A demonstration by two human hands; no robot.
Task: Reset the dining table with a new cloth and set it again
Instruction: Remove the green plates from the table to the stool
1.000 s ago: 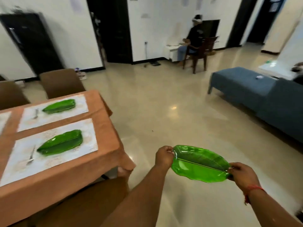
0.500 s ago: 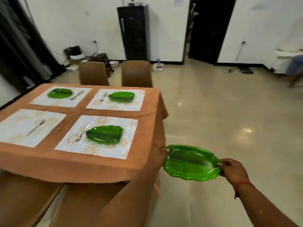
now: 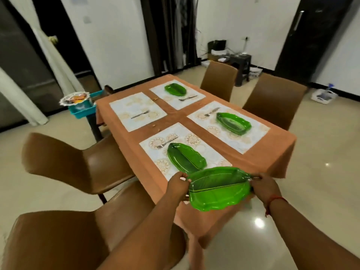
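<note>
**Fourth leaf plate carried to the one bare setting**

While held level by both ends, fourth leaf plate (image 3: pixel 219 190) over near corner of counter (image 3: pixel 272 152), just above the orange cloth (image 3: pixel 194 121) and overlapping the near placemat's own plate (image 3: pixel 186 157) from this view. Left hand (image 3: pixel 178 187) curled round the stem end, thumb on the rim; right hand (image 3: pixel 266 189) pinching the pointed tip. Neither hand free.

Three settings complete, each with green plate and fork: near left, near right (image 3: pixel 233 123), far right (image 3: pixel 175 89). Far left placemat (image 3: pixel 136 112) bearing only a fork (image 3: pixel 140 114), so judged to be the destination.

Step in hand: carrying the plate across to that mat. Advice for doing it well:

- Keep plate flat and lifted high enough to pass over the near plate and its fork (image 3: pixel 166 143) without clipping either.
- Reach across is long; moving round toward the left side of the counter, past the brown chairs (image 3: pixel 68 162), likely easier than leaning over.
- Set down beside the fork, not on it, at an angle matching the other settings.
- Lower gently, since a sliding plate may drag the mat or ruck the cloth.
- Release tip end last, once the base sits flat.

Teal tray (image 3: pixel 81 111) with a foil dish beyond the far left corner, apart from the settings.
</note>
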